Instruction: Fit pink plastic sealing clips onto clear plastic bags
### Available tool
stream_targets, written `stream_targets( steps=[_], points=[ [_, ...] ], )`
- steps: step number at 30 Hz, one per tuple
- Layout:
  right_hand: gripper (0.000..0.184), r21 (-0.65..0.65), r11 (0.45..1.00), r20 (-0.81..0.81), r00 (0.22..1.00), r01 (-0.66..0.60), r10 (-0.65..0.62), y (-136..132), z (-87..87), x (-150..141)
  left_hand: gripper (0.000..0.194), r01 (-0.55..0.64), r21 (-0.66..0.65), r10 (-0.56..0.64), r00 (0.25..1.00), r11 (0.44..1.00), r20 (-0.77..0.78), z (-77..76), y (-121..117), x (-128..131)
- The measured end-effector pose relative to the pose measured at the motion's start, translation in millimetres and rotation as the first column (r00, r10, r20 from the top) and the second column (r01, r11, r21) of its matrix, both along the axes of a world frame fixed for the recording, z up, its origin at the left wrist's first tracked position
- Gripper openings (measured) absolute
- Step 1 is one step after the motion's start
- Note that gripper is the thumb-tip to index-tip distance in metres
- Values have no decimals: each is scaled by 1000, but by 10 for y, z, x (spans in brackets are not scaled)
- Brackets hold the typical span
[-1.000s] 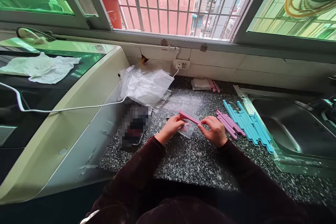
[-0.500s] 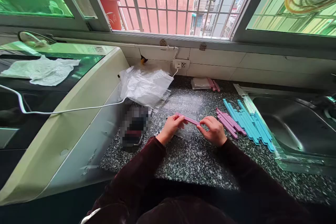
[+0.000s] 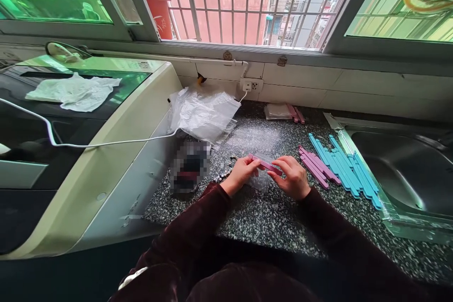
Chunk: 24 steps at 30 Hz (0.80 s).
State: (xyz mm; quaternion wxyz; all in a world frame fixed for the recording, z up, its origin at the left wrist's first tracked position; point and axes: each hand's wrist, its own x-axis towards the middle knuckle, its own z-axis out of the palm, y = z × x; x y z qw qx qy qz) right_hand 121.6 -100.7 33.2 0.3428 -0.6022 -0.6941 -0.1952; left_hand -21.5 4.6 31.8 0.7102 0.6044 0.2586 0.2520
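Note:
A flat pink strip with rounded ends, shaped like a nail file, is held between my two hands above the counter. My left hand pinches its left end. The fingers of my right hand close round its right end. Clear plastic, seemingly a small bag, lies below and behind the strip; my fingers partly hide it, and I cannot tell whether the strip is inside. Right of my right hand lies a pile of similar pink strips, beside a larger pile of blue strips.
At the back sit a stack of clear bags and several pink strips. Crumpled plastic bags and a blurred dark object are to the left, near a white-edged machine with a cable. A sink borders the right.
The view has shifted slightly left. Both hands still hold the pink strip, which now slants down to the right more steeply, and clear plastic shows more plainly along its far edge.

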Motion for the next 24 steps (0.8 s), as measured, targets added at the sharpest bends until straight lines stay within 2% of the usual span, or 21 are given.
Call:
stream_targets(
  steps=[5, 11, 18, 24],
  points=[
    [16, -19, 1000, 25, 1000, 14, -14, 10, -18, -10, 40, 5, 10, -5, 1000, 1000, 8, -2, -11, 7],
    [5, -34, 999, -5, 1000, -8, 8, 17, -34, -26, 38, 40, 23, -40, 999, 999, 15, 17, -23, 0],
    [4, -16, 1000, -32, 999, 11, -11, 2, -26, 5, 20, 112, -19, -112, 994, 994, 8, 18, 13, -10],
    [4, -12, 1000, -38, 999, 13, -13, -22, -6, 48, 11, 72, -15, -72, 997, 997, 6, 48, 61, -44]
  ],
)
